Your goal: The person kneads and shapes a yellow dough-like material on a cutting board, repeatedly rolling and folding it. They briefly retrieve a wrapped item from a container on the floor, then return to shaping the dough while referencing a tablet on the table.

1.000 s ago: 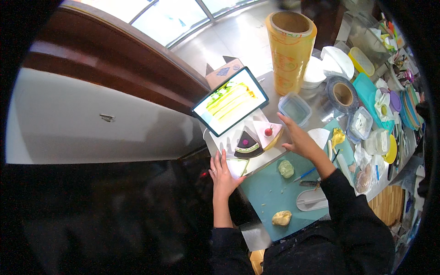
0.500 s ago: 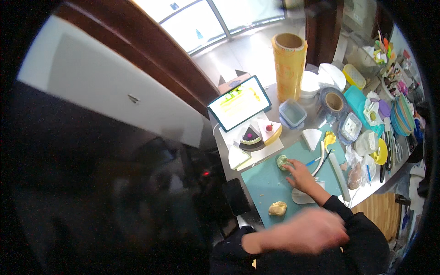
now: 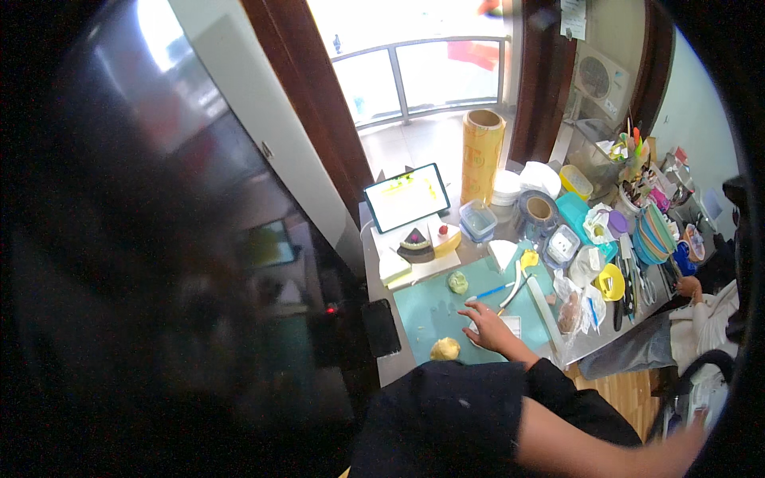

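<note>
My right hand (image 3: pixel 492 330) hovers over the green mat (image 3: pixel 422 317) with its fingers apart, holding nothing. It is nearest a blue stick-like tool (image 3: pixel 488 292) and partly covers a clear flat plate (image 3: pixel 510 325). Beyond its fingertips sits a pale green lump (image 3: pixel 457 282) that looks like clay. A yellowish dough-like lump (image 3: pixel 445 349) lies at the mat's near edge. My left arm crosses in front of me to the lower right. The left hand (image 3: pixel 698 434) there is blurred, its fingers hidden at the dark rim, close to a dark curved strap (image 3: pixel 709 360).
Model cake slices (image 3: pixel 416 244) and a lit tablet (image 3: pixel 407 197) stand behind the mat. A tall yellow film roll (image 3: pixel 481 159), a tape roll (image 3: pixel 539 210) and tubs fill the back right. A white rod (image 3: pixel 546 312) lies on the mat. Another person's hand (image 3: pixel 688 288) shows at right.
My left hand has swung from over the mat's near side to the far lower right. My right hand has drawn back from the green lump, which stays on the mat. The view has turned right.
</note>
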Demonstrator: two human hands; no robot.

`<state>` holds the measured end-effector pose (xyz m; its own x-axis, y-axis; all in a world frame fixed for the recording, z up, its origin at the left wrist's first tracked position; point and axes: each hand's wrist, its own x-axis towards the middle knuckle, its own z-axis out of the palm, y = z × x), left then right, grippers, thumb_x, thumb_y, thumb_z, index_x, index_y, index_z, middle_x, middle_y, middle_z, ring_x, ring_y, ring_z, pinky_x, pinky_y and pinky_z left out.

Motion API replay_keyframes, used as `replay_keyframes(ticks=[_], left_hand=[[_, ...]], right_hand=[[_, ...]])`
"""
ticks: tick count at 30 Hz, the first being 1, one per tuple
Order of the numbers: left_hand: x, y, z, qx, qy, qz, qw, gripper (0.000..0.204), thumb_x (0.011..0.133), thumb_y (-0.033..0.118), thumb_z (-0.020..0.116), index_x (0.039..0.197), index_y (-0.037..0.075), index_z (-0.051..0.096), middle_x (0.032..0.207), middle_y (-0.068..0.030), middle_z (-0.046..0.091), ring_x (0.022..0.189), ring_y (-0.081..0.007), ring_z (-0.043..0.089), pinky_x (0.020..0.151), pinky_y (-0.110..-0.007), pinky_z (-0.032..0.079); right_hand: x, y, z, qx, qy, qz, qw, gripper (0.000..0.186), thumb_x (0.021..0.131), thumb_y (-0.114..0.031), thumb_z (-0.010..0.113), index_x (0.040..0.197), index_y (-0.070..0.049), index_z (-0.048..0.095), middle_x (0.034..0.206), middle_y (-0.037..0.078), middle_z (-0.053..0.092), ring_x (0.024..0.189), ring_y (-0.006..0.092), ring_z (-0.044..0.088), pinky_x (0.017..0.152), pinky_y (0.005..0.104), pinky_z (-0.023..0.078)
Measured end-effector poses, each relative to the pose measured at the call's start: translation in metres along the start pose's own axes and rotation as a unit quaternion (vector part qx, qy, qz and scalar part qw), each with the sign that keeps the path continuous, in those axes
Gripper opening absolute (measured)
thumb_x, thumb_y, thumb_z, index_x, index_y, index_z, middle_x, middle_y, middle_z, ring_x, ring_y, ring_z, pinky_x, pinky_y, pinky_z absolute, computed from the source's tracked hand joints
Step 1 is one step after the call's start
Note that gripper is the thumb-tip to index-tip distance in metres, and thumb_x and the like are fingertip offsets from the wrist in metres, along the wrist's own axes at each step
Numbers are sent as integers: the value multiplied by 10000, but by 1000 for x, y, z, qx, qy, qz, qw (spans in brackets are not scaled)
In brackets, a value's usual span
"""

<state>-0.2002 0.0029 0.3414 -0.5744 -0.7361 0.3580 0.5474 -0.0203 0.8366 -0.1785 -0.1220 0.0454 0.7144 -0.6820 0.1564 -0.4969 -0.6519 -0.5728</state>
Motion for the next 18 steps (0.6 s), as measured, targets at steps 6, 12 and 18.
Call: replay_keyframes(ticks=[6, 12, 18], left_hand=[[-33, 6, 25, 124, -260, 265, 920, 163, 863, 182, 511, 850, 20, 493, 748, -88, 531, 748, -192, 524, 656, -310, 419], [-142, -26, -150, 281, 134, -99, 945, 292, 816, 122, 593, 1099, 55, 572, 985, -70, 623, 873, -149, 592, 786, -265, 466], [-250, -159, -223, 433, 476, -363, 674, 602, 677, 226, 746, 1170, -4, 489, 1056, -150, 599, 910, -229, 615, 775, -352, 488]], right_hand=[[-19, 24, 28, -205, -223, 7, 953, 670, 631, -269, 740, 1225, -178, 445, 1280, 133, 376, 1177, 325, 380, 871, 483, 404], [-14, 60, 12, -226, -153, -19, 962, 240, 823, -167, 484, 1036, -166, 595, 1215, 95, 471, 1134, 283, 435, 876, 469, 396], [6, 56, 11, 37, -246, -27, 968, 779, 570, -167, 782, 1251, -114, 408, 1160, 160, 459, 1038, 333, 487, 863, 387, 424]])
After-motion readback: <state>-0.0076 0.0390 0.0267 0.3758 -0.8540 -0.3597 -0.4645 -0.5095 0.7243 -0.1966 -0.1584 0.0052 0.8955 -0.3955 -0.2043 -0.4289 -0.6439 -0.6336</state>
